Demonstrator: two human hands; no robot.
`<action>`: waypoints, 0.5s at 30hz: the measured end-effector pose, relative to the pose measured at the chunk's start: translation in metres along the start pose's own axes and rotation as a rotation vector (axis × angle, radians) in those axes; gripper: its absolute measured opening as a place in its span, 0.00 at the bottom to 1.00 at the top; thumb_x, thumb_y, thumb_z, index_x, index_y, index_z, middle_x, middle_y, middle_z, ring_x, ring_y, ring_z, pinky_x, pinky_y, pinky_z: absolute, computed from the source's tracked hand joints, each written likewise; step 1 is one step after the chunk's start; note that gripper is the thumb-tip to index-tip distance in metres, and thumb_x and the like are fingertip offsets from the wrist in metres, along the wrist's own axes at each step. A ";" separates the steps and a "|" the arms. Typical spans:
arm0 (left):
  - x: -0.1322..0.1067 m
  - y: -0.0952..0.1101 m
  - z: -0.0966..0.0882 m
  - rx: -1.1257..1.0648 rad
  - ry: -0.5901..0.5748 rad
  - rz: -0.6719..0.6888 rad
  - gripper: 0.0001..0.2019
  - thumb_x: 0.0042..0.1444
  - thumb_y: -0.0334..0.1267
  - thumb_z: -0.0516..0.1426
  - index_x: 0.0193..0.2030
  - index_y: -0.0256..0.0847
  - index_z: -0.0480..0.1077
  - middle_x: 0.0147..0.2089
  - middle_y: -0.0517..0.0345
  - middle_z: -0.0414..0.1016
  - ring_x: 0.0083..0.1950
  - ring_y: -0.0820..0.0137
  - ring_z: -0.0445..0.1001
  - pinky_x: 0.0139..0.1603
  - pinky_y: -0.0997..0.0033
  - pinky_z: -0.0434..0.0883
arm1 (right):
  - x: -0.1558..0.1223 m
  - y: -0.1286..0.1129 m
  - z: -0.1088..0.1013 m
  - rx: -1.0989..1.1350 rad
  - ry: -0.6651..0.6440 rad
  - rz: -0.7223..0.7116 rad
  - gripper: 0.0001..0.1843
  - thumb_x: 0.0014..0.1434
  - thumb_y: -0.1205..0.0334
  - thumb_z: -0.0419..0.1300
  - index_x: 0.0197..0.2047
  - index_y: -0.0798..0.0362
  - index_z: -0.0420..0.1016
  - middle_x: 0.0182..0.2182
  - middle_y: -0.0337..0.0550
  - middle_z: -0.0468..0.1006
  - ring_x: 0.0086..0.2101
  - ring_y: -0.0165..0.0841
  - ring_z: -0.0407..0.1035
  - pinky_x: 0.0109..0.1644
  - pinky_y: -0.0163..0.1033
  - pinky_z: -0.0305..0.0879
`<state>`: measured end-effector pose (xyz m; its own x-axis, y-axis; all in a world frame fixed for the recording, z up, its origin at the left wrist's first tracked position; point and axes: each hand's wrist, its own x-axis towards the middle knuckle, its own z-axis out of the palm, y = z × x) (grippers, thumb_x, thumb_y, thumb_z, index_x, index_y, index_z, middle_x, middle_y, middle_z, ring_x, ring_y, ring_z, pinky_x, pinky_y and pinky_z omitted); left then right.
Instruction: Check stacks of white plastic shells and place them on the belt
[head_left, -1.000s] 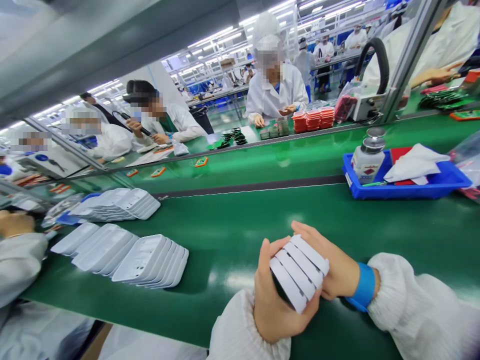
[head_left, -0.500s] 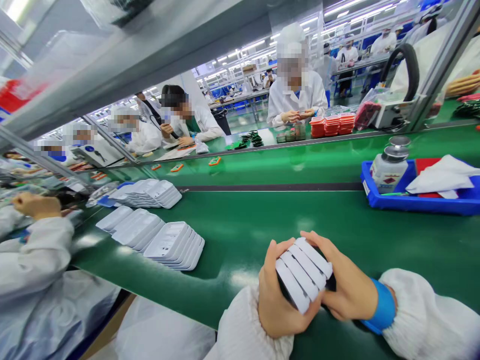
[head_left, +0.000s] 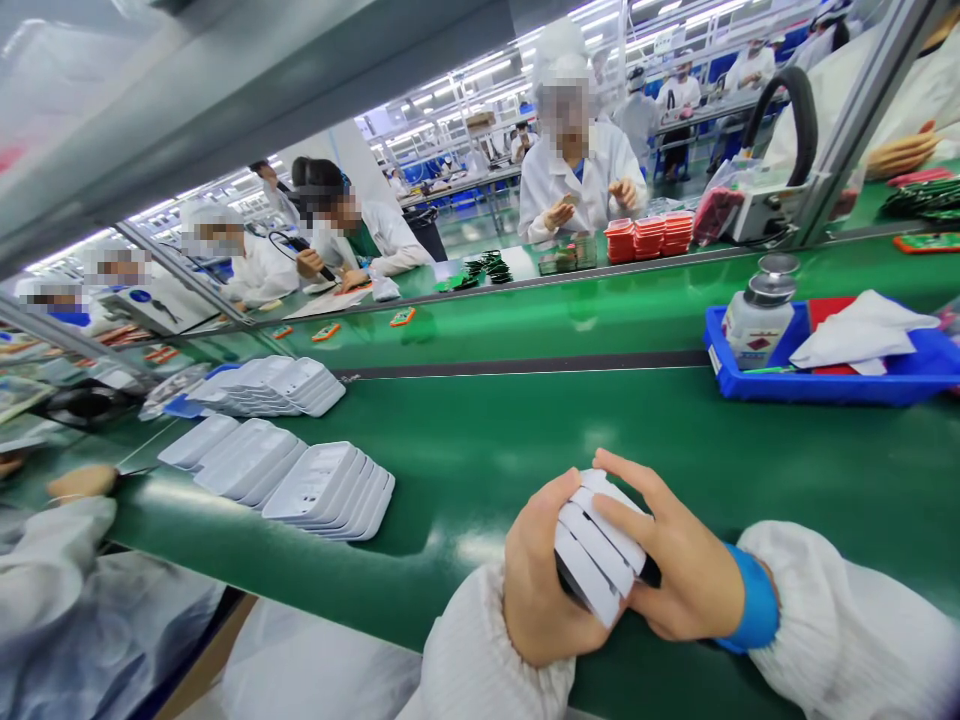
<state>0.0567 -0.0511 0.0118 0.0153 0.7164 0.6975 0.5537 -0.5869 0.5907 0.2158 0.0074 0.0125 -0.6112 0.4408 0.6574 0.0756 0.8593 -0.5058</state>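
Both my hands hold a stack of several white plastic shells just above the near edge of the green belt. My left hand cups the stack from the left, thumb up along its side. My right hand wraps it from the right, fingers laid across the top shells; a blue wrist strap sits at its cuff. To the left on the belt lie fanned rows of the same white shells, with another pile farther back.
A blue tray with a pump bottle and white cloth stands at the right. A co-worker's sleeve and hand are at the left. Across the far belt sit several people in white coats, with red trays and small orange parts.
My right fingers have slid further over the top of the stack, covering more of it. The co-worker's hand at the left has dropped lower. The view has shifted slightly.
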 end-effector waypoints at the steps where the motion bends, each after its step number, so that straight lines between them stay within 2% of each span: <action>1: 0.000 0.000 0.000 0.016 0.001 0.006 0.52 0.37 0.29 0.66 0.67 0.49 0.42 0.59 0.43 0.63 0.56 0.48 0.67 0.52 0.46 0.68 | 0.001 0.000 -0.001 -0.019 -0.011 -0.029 0.37 0.53 0.73 0.51 0.65 0.47 0.47 0.63 0.52 0.40 0.59 0.53 0.46 0.55 0.61 0.55; 5: 0.000 0.001 0.000 0.055 -0.008 -0.018 0.52 0.38 0.30 0.66 0.67 0.49 0.41 0.58 0.42 0.65 0.56 0.48 0.67 0.51 0.45 0.68 | 0.002 -0.001 -0.001 -0.052 0.013 -0.083 0.33 0.53 0.74 0.51 0.61 0.48 0.53 0.62 0.52 0.45 0.58 0.51 0.49 0.55 0.60 0.55; 10: -0.001 -0.001 0.000 0.011 0.002 -0.044 0.51 0.36 0.28 0.66 0.66 0.49 0.44 0.59 0.42 0.64 0.56 0.48 0.67 0.52 0.45 0.68 | -0.002 0.000 0.001 -0.045 0.042 -0.051 0.34 0.51 0.75 0.51 0.61 0.48 0.51 0.60 0.52 0.49 0.57 0.50 0.52 0.54 0.59 0.57; 15: 0.000 -0.003 0.002 0.017 -0.009 0.005 0.51 0.35 0.29 0.67 0.65 0.50 0.45 0.58 0.44 0.66 0.55 0.48 0.69 0.52 0.47 0.68 | -0.002 0.000 0.002 -0.137 0.004 -0.029 0.35 0.51 0.74 0.53 0.62 0.49 0.52 0.59 0.55 0.50 0.55 0.51 0.54 0.52 0.60 0.60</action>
<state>0.0567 -0.0491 0.0096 0.0255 0.7172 0.6964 0.5675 -0.5839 0.5805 0.2151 0.0063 0.0096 -0.6114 0.4161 0.6730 0.1652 0.8989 -0.4057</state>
